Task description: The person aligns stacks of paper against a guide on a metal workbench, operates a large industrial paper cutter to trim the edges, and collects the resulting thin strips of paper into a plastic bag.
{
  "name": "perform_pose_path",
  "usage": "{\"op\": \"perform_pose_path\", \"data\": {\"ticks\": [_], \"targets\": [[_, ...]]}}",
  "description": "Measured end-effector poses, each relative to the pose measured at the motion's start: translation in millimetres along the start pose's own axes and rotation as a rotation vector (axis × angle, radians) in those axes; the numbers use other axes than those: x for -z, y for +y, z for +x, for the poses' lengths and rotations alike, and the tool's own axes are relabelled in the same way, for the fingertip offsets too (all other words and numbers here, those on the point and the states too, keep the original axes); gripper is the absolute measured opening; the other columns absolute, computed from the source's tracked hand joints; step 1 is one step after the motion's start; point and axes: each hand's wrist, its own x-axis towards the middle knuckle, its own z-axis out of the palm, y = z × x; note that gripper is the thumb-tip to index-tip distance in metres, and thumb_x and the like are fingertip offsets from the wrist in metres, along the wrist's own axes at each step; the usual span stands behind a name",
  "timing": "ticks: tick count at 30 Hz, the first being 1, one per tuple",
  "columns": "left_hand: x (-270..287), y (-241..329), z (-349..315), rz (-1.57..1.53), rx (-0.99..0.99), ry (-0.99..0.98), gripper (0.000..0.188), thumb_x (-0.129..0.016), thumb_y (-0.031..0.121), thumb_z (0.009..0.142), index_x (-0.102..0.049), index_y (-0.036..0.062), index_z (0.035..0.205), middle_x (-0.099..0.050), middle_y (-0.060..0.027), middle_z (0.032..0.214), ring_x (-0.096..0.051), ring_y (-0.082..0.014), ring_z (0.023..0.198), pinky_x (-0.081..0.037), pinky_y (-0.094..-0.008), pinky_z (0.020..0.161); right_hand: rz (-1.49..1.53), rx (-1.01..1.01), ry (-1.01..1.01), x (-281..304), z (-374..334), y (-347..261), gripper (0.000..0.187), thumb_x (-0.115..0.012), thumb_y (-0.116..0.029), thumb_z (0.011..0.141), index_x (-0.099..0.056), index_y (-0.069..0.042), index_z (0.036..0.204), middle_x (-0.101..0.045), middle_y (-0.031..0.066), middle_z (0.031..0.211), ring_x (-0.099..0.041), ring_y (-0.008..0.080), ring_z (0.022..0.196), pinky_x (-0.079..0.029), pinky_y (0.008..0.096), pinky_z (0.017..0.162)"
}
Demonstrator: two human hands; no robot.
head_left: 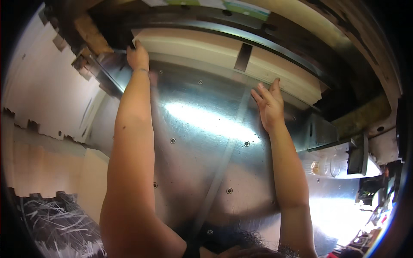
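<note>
Two pale stacks of what looks like paper stand side by side at the far end of a shiny metal table, under a dark machine beam. My left hand (138,56) is at the outer end of the left stack (189,48), its fingers curled round the corner and partly hidden. My right hand (270,103) is raised in front of the right stack (282,69), fingers spread and nothing held. Its fingertips are close to the stack's lower edge; whether they touch it I cannot tell. A dark upright gap (243,57) separates the two stacks.
The metal table (193,159) has several small round nozzles and a lengthwise strip. The dark beam (180,31) crosses above the stacks. Pale boards (56,81) and a pile of shredded strips (60,219) are at left. A clear cup (333,165) stands on a right-hand ledge.
</note>
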Motion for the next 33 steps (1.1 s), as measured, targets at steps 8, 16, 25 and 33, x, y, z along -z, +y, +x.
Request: {"op": "perform_pose_path", "data": {"ticks": [8, 16, 25, 33], "targets": [[5.1, 47.3, -26.0, -0.079, 0.339, -0.268, 0.082, -0.046, 0.068, 0.093, -0.053, -0.0014, 0.138, -0.067, -0.0259, 0.122, -0.075, -0.0335, 0.087, -0.06, -0.0426, 0.08, -0.503, 0.221, -0.041, 4.5, -10.0, 13.5, 0.094, -0.072, -0.007, 0.088, -0.013, -0.006, 0.162, -0.058, 0.0232, 0.129, -0.062, 0.0181, 0.103, -0.051, 0.0298, 0.094], [13.5, 35.9, 10.0, -0.03, 0.32, -0.298, 0.074, -0.042, 0.066, 0.096, -0.056, 0.0062, 0.136, -0.072, -0.0189, 0.11, -0.075, -0.0249, 0.072, -0.061, -0.0347, 0.066, -0.506, -0.054, 0.022, -53.8, 58.2, 19.5, 0.103, -0.078, -0.032, 0.085, -0.014, -0.003, 0.161, -0.049, 0.0259, 0.14, -0.069, 0.0255, 0.094, -0.055, 0.0295, 0.071], [18.1, 32.3, 33.3, -0.093, 0.523, -0.533, 0.077, -0.04, 0.073, 0.094, -0.053, 0.0122, 0.139, -0.065, -0.0129, 0.109, -0.066, -0.0199, 0.084, -0.061, -0.0358, 0.062, -0.392, -0.094, -0.068, -71.5, 75.7, 18.1, 0.082, -0.074, -0.034, 0.087, -0.03, -0.005, 0.15, -0.052, 0.0209, 0.136, -0.071, 0.0278, 0.087, -0.058, 0.0283, 0.054], [18.7, 32.0, 52.2, 0.178, 0.313, -0.593, 0.068, -0.039, 0.064, 0.099, -0.063, 0.0075, 0.129, -0.065, -0.0114, 0.117, -0.066, -0.019, 0.083, -0.06, -0.0293, 0.067, -0.345, -0.097, -0.019, -68.4, 75.5, 16.1, 0.081, -0.075, -0.029, 0.088, -0.028, -0.007, 0.151, -0.052, 0.0204, 0.135, -0.071, 0.0297, 0.09, -0.06, 0.0299, 0.056]]}}
